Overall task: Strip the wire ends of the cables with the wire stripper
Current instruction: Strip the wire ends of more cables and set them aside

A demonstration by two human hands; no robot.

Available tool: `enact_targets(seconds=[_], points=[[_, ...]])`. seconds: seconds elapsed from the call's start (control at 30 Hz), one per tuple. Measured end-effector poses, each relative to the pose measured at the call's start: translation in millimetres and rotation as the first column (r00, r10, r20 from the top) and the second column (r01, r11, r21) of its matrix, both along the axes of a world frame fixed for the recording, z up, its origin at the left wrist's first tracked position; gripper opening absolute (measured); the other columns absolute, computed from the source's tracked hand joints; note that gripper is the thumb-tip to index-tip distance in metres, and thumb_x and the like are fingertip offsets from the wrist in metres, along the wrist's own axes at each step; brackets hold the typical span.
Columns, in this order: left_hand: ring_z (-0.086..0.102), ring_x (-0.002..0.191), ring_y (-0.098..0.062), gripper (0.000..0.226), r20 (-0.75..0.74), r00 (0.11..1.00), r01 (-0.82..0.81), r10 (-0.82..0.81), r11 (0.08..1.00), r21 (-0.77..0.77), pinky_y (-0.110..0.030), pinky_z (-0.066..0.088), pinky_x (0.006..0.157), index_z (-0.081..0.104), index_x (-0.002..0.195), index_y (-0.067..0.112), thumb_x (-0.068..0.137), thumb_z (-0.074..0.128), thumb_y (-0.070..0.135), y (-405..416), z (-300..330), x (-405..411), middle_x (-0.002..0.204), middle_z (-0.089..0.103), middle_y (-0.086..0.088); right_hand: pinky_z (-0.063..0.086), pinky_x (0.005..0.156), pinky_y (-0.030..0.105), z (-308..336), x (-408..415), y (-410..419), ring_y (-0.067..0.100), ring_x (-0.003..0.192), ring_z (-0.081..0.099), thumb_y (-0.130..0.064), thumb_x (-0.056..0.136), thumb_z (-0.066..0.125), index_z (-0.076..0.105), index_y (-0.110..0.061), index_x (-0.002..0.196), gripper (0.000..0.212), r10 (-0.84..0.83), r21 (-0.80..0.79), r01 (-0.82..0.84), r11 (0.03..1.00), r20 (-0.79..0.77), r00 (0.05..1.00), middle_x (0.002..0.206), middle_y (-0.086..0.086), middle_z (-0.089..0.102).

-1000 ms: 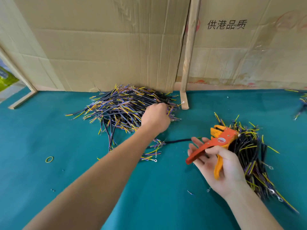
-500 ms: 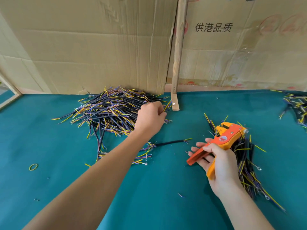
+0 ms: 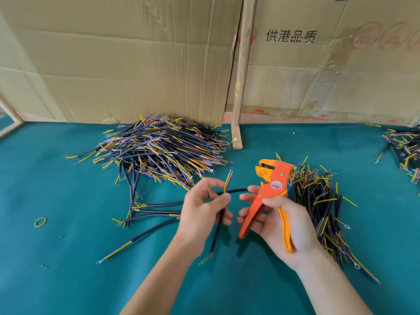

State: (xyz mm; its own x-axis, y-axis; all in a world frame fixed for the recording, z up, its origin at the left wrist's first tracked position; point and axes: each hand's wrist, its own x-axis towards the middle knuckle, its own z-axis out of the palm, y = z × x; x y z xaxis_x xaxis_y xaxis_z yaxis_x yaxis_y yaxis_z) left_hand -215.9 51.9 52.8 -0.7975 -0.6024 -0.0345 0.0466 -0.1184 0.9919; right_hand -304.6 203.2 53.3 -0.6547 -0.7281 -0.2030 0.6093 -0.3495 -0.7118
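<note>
Up on the cardboard (image 3: 118, 64) standing behind the worktop (image 3: 56, 258), four printed Chinese characters, 供港品质 (image 3: 291, 36), are showing in black, with faint red round stamps (image 3: 372, 36) to their right; a round red label (image 3: 276, 185) is sitting on the wire stripper (image 3: 270, 194), its writing too small to read. The left hand (image 3: 202, 214) is pinching one black cable (image 3: 219, 223) between thumb and fingers (image 3: 225, 197), its yellow and purple wire ends pointing up just beside the stripper's head. The right hand (image 3: 279, 226) is gripping the orange stripper by its handles, fingers curled round them, head upward. A large heap of cables (image 3: 159, 148) is lying against the cardboard, a second pile (image 3: 318, 201) is lying to the right of the stripper, and a third (image 3: 404, 151) is sitting at the far right edge. A few loose cables (image 3: 156, 210) are lying left of the hands, and a small rubber band (image 3: 40, 222) further left.
</note>
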Motion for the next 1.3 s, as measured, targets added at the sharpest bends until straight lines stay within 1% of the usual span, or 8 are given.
enact_targets(seconds=[0.13,0.3,0.43,0.53,0.73,1.0,1.13,1.3], points=[[0.063,0.052,-0.023,0.012,-0.022,0.999,-0.035,0.037,0.996,0.077,-0.031,0.052,0.049,0.055,0.097,0.008,0.096,0.059,-0.004,5,-1,5,0.071,0.052,-0.012,0.058,0.074,0.050,4,7,0,0.040,0.076,0.065,-0.017,0.070,0.076,0.065,0.000,0.118,0.052,0.209,-0.016,-0.210,0.978,-0.061,0.976,0.127,0.029,0.064],[0.072,0.062,-0.027,0.013,-0.052,0.992,-0.112,0.118,0.987,0.113,-0.030,0.057,0.055,0.046,0.095,0.011,0.102,0.051,0.001,-2,10,0,0.066,0.065,-0.010,0.056,0.075,0.051,7,10,0,0.042,0.077,0.065,-0.019,0.076,0.073,0.066,0.001,0.120,0.049,0.304,0.036,-0.302,0.953,-0.121,0.945,0.099,0.031,0.059],[0.071,0.059,-0.025,0.016,-0.017,0.980,-0.196,0.198,0.976,0.096,-0.030,0.058,0.052,0.046,0.091,0.012,0.100,0.055,0.003,-11,15,-6,0.069,0.063,-0.010,0.055,0.076,0.053,8,7,3,0.042,0.077,0.065,-0.020,0.076,0.077,0.066,0.000,0.122,0.052,0.326,0.107,-0.312,0.944,-0.162,0.932,0.112,0.038,0.053],[0.067,0.056,-0.021,0.016,-0.006,0.969,-0.247,0.248,0.968,0.052,-0.027,0.053,0.047,0.047,0.089,0.012,0.098,0.057,0.004,-20,18,-10,0.072,0.064,-0.013,0.055,0.075,0.053,9,7,4,0.040,0.075,0.065,-0.021,0.078,0.079,0.063,0.003,0.124,0.055,0.372,0.109,-0.357,0.928,-0.188,0.909,0.129,0.036,0.058],[0.074,0.061,-0.029,0.017,-0.053,0.950,-0.301,0.307,0.949,0.091,-0.029,0.055,0.048,0.040,0.091,0.011,0.098,0.052,0.001,-32,21,-14,0.080,0.066,-0.020,0.056,0.072,0.051,10,6,7,0.037,0.073,0.063,-0.028,0.079,0.080,0.061,0.005,0.126,0.061,0.364,0.060,-0.359,0.932,-0.170,0.916,0.125,0.034,0.061],[0.075,0.062,-0.028,0.021,-0.040,0.925,-0.370,0.378,0.919,0.136,-0.023,0.055,0.052,0.043,0.094,0.010,0.095,0.062,0.000,-37,14,-6,0.090,0.070,-0.030,0.055,0.075,0.045,10,0,11,0.030,0.076,0.064,-0.033,0.080,0.080,0.061,0.002,0.133,0.066,0.370,-0.223,-0.386,0.895,-0.111,0.922,0.128,0.024,0.062],[0.074,0.061,-0.028,0.027,-0.004,0.927,-0.372,0.376,0.919,0.133,-0.024,0.055,0.051,0.041,0.097,0.011,0.093,0.068,0.004,-32,8,2,0.082,0.068,-0.028,0.055,0.079,0.044,9,-3,13,0.029,0.079,0.063,-0.032,0.084,0.075,0.057,0.001,0.138,0.066,0.367,-0.310,-0.378,0.872,-0.096,0.925,0.136,0.024,0.058],[0.068,0.050,-0.026,0.029,0.091,0.908,-0.417,0.409,0.901,0.116,-0.026,0.052,0.045,0.046,0.098,0.008,0.089,0.073,0.007,-23,-3,23,0.062,0.067,-0.011,0.056,0.075,0.043,8,-4,10,0.027,0.076,0.062,-0.034,0.074,0.082,0.063,0.000,0.132,0.069,0.264,-0.236,-0.275,0.932,-0.080,0.961,0.135,0.022,0.060]])
